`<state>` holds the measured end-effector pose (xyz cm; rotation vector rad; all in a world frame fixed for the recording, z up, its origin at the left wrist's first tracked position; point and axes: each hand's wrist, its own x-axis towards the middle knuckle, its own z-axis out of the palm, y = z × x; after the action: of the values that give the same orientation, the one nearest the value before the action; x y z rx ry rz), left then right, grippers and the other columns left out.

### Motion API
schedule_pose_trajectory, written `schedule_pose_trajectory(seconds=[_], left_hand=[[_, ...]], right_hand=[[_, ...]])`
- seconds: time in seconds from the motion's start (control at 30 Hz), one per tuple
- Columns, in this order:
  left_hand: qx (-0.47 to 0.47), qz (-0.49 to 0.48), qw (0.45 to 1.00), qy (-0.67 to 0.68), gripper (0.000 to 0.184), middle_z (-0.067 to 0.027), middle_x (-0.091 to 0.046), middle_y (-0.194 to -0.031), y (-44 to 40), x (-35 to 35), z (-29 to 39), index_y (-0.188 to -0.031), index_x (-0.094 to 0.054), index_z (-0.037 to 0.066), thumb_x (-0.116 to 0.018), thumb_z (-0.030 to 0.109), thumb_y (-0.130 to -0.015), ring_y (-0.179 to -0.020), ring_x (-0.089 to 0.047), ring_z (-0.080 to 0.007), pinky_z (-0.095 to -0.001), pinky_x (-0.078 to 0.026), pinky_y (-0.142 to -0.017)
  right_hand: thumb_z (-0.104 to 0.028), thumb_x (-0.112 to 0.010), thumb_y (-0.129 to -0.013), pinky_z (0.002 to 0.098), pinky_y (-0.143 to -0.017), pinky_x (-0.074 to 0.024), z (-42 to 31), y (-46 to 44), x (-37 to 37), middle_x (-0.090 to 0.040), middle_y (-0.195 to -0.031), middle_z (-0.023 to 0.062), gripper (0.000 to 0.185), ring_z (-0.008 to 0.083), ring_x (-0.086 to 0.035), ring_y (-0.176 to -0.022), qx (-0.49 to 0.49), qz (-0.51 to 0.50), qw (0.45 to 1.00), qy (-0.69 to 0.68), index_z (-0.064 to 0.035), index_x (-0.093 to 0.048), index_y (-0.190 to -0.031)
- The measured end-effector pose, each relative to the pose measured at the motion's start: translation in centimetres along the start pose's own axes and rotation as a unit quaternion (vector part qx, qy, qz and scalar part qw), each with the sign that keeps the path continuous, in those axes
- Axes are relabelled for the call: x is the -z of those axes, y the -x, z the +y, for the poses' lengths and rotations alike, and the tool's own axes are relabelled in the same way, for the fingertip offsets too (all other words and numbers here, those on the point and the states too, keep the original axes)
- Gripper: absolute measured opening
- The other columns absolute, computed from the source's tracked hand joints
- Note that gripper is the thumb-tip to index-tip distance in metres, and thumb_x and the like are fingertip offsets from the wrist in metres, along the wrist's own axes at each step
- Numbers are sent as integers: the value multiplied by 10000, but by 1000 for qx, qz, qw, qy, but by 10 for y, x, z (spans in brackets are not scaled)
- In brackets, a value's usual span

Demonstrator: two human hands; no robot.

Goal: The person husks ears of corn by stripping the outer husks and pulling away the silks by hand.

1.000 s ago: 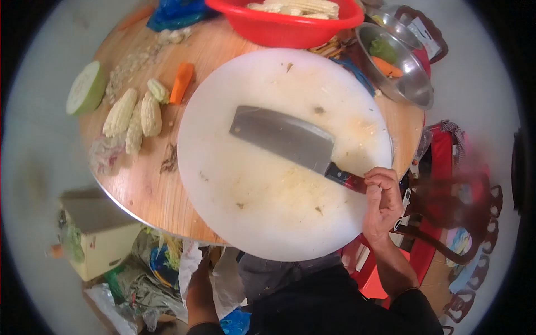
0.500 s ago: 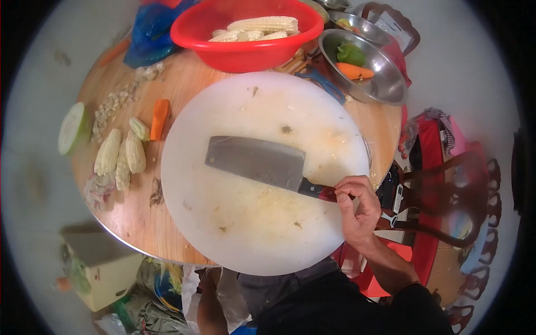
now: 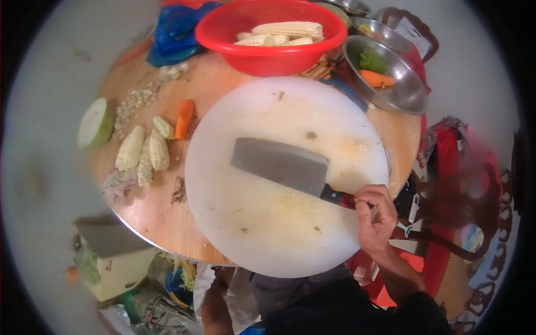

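Observation:
My right hand point(image 3: 377, 216) is closed around the end of the dark handle of a cleaver point(image 3: 280, 163). The cleaver's wide grey blade lies flat over the round white cutting board point(image 3: 223, 234), its tip pointing left. Small dark scraps dot the board. My left hand does not show; a bare limb at the bottom goes out of sight near the table edge. Left of the board are peeled corn cobs point(image 3: 158, 152), a piece of carrot point(image 3: 183, 119) and a cut pale-green gourd or squash point(image 3: 95, 125).
Behind the board stands a red basin point(image 3: 268, 62) holding corn cobs. A steel bowl point(image 3: 410, 92) with a carrot and green pepper is at the back right. Garlic cloves point(image 3: 137, 100) and a blue plastic bag point(image 3: 176, 39) lie at the back left. Wooden chairs point(image 3: 469, 206) stand right.
The whole view has shifted, so everything appears farther right and slightly lower. My right hand keeps its hold on the cleaver, which stays in about the same place on the board.

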<state>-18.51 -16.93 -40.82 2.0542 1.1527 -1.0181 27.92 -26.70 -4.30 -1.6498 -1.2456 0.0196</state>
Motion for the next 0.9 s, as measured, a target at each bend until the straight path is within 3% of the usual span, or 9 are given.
schedule_pose_trajectory(seconds=[0.9], left_hand=[[28,14,999,15,296,-244,-699,-955,20,-22,-15,-1132,-678,40,-551,153,-891,-851,-695,-416,-512,-553,-764]], right_hand=[[64,-685,-861,315,-739,-512,1,0,-3,-656,-938,137,79,232,-646,-824,5,-8,1000,22,22,-637,-909]])
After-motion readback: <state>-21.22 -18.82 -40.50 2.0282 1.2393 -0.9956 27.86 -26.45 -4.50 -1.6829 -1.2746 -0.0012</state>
